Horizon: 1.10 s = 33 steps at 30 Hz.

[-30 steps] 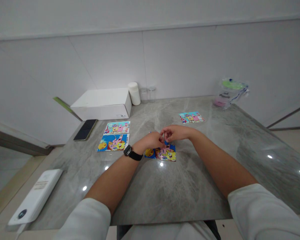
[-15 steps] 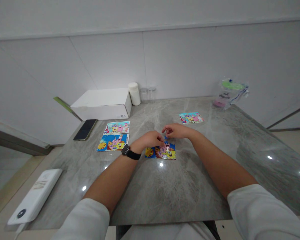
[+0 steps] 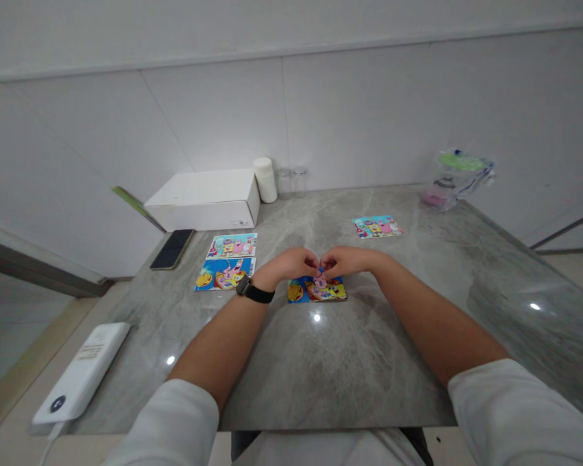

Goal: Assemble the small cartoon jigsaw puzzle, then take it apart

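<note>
A cartoon jigsaw puzzle (image 3: 298, 292) with blue, yellow and pink parts lies on the grey table before me. Its upper edge is partly hidden by my fingers. At that edge my left hand (image 3: 301, 264), a black watch on its wrist, is closed in a pinch. My right hand (image 3: 342, 262) pinches from the other side, its fingertips almost meeting the left ones. Between them a bit of a small blue puzzle piece (image 3: 320, 270) shows. To the left lies a matching blue cartoon picture (image 3: 218, 274), just below a light-blue one (image 3: 234, 245).
Another light-blue cartoon picture (image 3: 377, 226) lies at the back right, near a clear plastic bag (image 3: 454, 181). Along the wall stand a white box (image 3: 204, 200), a white bottle (image 3: 265, 181) and two clear glasses (image 3: 291, 183). A phone (image 3: 173, 249) and a white power bank (image 3: 82, 372) are left.
My hands have come together at the puzzle's upper edge. The right fingers, loosely spread before, are now pinched. The whole view has shifted slightly.
</note>
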Motion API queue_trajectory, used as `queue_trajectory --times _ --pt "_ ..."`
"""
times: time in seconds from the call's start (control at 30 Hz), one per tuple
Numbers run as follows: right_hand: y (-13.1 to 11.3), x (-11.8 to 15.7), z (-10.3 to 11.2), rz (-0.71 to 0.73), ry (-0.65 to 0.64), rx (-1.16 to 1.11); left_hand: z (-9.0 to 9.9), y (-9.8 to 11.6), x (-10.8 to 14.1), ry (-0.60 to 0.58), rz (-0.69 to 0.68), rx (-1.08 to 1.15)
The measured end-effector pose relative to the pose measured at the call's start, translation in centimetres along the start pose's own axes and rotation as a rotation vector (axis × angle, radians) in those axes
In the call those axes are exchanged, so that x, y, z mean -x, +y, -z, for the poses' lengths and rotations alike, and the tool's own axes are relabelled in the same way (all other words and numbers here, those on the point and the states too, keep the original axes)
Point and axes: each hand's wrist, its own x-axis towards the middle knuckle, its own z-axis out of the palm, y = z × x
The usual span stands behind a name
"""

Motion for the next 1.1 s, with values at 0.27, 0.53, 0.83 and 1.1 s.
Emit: queue_trajectory --times 0.27,0.53,0.83,1.1 --pt "-0.66 -0.03 -0.32 -0.015 -0.046 0.045 0.11 0.15 0.17 -0.052 -0.01 -0.012" --pt "-0.41 -0.2 -0.41 -0.034 -0.073 0.04 -0.02 0.05 0.14 -0.045 -0.066 -0.025" --pt "-0.75 -0.17 -0.45 -0.047 -0.074 0.099 -0.48 0.19 0.07 0.005 0.007 -0.055" --pt "-0.87 0.12 -0.46 -0.001 -0.131 0.067 -0.18 -0.06 0.12 -0.029 -0.118 -0.075"
